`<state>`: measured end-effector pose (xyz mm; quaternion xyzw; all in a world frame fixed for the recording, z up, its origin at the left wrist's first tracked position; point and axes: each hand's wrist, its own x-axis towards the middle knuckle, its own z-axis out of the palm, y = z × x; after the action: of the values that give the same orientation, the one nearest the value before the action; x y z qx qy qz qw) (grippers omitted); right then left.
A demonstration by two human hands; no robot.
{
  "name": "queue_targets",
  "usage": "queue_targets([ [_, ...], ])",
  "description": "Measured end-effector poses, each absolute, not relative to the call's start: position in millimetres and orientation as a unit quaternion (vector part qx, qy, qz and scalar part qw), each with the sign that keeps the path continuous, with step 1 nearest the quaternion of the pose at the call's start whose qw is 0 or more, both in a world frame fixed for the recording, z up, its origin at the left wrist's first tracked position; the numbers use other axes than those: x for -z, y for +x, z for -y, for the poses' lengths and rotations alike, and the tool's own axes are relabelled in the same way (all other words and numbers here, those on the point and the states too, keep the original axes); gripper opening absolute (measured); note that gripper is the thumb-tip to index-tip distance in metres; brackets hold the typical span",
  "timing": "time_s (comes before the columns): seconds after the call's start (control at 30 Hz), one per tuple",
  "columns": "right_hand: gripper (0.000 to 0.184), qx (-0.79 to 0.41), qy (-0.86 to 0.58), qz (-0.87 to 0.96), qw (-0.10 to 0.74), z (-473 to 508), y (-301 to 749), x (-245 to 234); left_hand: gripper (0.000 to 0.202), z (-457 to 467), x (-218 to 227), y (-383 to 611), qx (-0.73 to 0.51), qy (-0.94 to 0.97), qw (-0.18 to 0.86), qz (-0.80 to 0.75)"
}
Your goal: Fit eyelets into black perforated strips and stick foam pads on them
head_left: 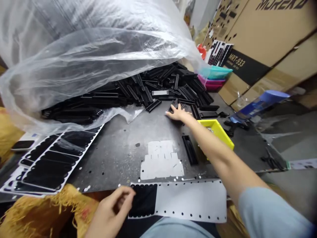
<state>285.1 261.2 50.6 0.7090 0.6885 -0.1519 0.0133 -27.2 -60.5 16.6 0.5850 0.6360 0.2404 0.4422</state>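
Observation:
My left hand is curled at the left end of a white backing sheet, thumb and forefinger closed together beside its black stickers. Whether a small piece is pinched there, I cannot make out. My right hand reaches across the table with fingers spread, its fingertips over black plastic pieces at the front of a large pile. A single black plastic piece lies nearer me, beside a yellow tray that my right forearm partly covers.
A clear plastic bag drapes over the pile. Sheets of black stickers lie at the left on the grey table. White paper is on the front part. Cartons, teal and pink trays and a blue roll stand right.

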Motion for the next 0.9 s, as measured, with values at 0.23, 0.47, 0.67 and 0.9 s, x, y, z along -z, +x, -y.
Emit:
queue_targets([
  [0.23, 0.048, 0.211, 0.455, -0.865, 0.025, -147, 242, -15, 0.026, -36, -2, 8, -0.341, 0.694, 0.296, -0.561],
  [0.47, 0.026, 0.234, 0.313, -0.915, -0.101, -67, 303, -2, 0.028, -52, 17, 1, -0.225, 0.810, 0.314, -0.442],
  [0.67, 0.022, 0.145, 0.439, -0.848, -0.259, -39, 335, 9, 0.024, -36, 22, 23, -0.246, 0.786, 0.262, -0.504],
  [0.9, 0.025, 0.128, 0.529, -0.798, -0.259, -48, 346, 16, 0.086, -23, 20, 14, -0.275, 0.698, 0.309, -0.585],
])
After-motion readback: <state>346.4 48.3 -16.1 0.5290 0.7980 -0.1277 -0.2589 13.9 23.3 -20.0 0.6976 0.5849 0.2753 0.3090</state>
